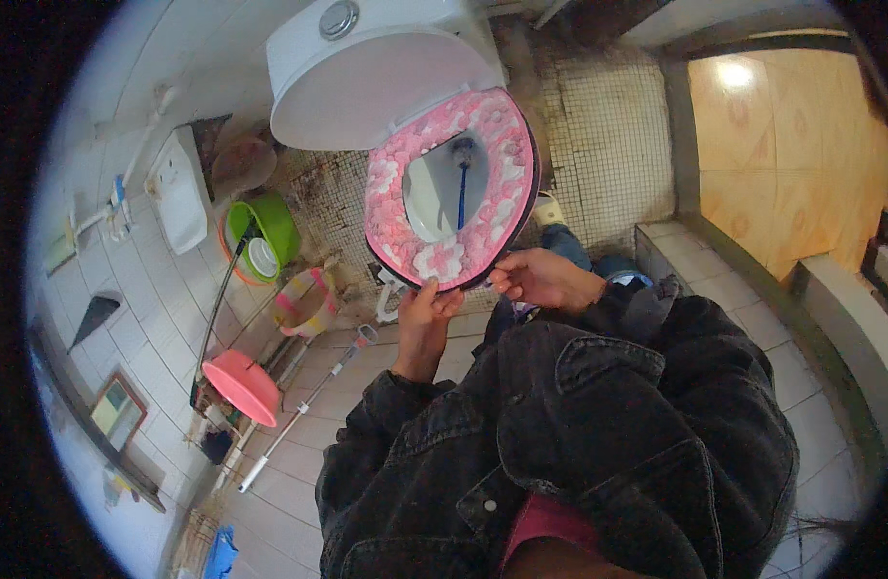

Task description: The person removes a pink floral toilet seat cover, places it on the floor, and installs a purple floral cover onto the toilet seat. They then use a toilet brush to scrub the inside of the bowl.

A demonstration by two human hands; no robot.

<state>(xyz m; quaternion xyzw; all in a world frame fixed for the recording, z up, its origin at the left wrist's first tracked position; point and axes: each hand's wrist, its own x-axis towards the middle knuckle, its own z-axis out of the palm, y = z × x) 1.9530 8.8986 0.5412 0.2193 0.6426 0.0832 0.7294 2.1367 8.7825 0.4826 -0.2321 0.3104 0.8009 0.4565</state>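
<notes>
One pink basin (241,391) is standing at far left. Next, the left hand (422,330) is gripping the front edge of a pink-and-white seat cover (439,259), which is lying over the toilet bowl (427,198), in front of the raised lid (391,87). The right hand (552,280) is touching farther right, fingers bunching narrow; whether they are pinching fabric, I cannot tell. Ideally, both hands are tensioning evenly. The cover's front is pointing toward the hands, its long axis running back, leaning slightly right.
</notes>
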